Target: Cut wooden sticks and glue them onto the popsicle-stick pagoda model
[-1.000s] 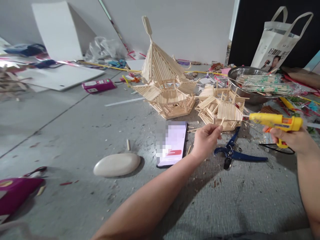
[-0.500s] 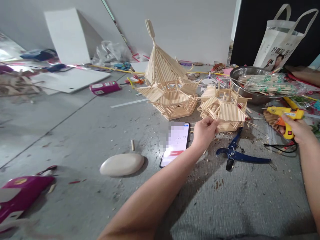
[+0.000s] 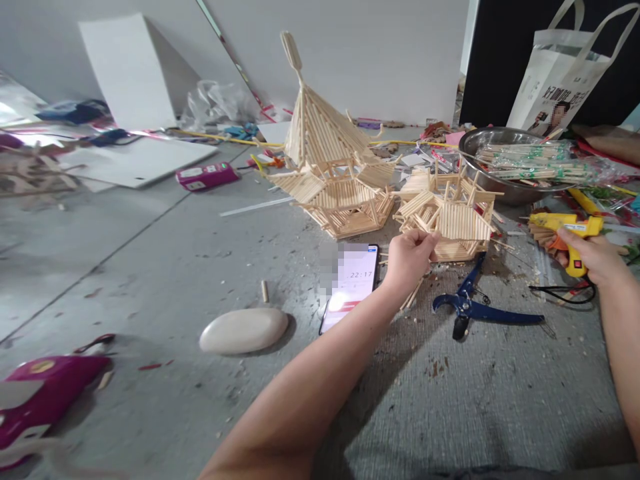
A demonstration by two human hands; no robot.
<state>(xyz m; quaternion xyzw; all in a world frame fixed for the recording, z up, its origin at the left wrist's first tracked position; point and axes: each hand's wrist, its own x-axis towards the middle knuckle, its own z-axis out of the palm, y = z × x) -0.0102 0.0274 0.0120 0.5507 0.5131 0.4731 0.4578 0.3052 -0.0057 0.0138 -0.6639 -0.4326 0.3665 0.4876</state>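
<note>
A yellow hot glue gun [image 3: 567, 225] sits in my right hand [image 3: 590, 255], the fingers wrapped around its handle and the nozzle pointing left. My left hand [image 3: 411, 257] is closed in a pinch at the front of a small, roofless frame of wooden sticks [image 3: 459, 223]. A thin dark line runs right from the fingertips; what they grip is too small to make out. To the left of that frame stands a taller stick pavilion [image 3: 327, 143] with a pointed roof. Below the small frame lies a blue-handled cutter [image 3: 473, 310], its handles spread.
A phone [image 3: 357, 280] showing a timer lies by my left forearm, with a smooth pale oval object [image 3: 245, 331] further left. Purple devices [image 3: 207, 175] lie on the floor. At the back right are a metal bowl [image 3: 517, 193] of wrapped sticks and a white bag [image 3: 555, 87].
The view has shifted slightly. The glue gun and my right hand appear a little further left. My left hand stays at the small stick frame, still pinched.
</note>
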